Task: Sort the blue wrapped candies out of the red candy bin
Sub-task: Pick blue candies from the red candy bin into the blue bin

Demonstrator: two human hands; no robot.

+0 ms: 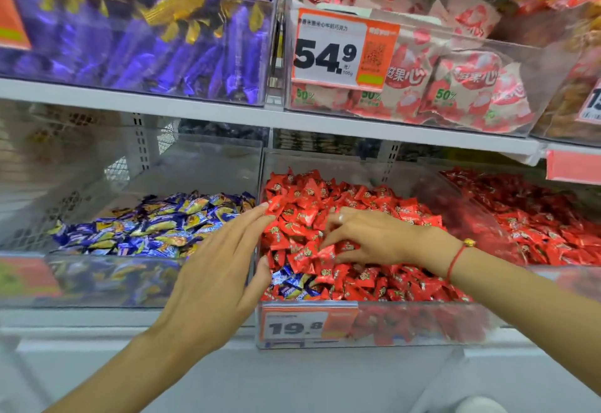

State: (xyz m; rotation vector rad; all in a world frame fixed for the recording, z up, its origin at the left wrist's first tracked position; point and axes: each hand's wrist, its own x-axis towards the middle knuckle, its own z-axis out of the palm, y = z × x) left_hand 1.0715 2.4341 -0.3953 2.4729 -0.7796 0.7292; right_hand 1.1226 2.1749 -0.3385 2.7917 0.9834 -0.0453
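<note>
A clear bin (374,324) on the lower shelf is heaped with red wrapped candies (354,204). A small cluster of blue wrapped candies (294,284) lies among them at the bin's front left corner. My left hand (221,269) reaches over the bin's left wall with straight fingers, its thumb just above the blue cluster and its fingertips touching red candies. My right hand (367,237) rests palm down on the red pile, fingers spread and bent into the candies; whether they hold one is hidden.
Left of it stands a clear bin of blue and yellow wrapped candies (156,227). Another bin of red candies (536,217) is at the right. A white shelf (227,110) above carries bins of purple candies (146,38) and pink packets (455,87). A price tag (305,323) fronts the red bin.
</note>
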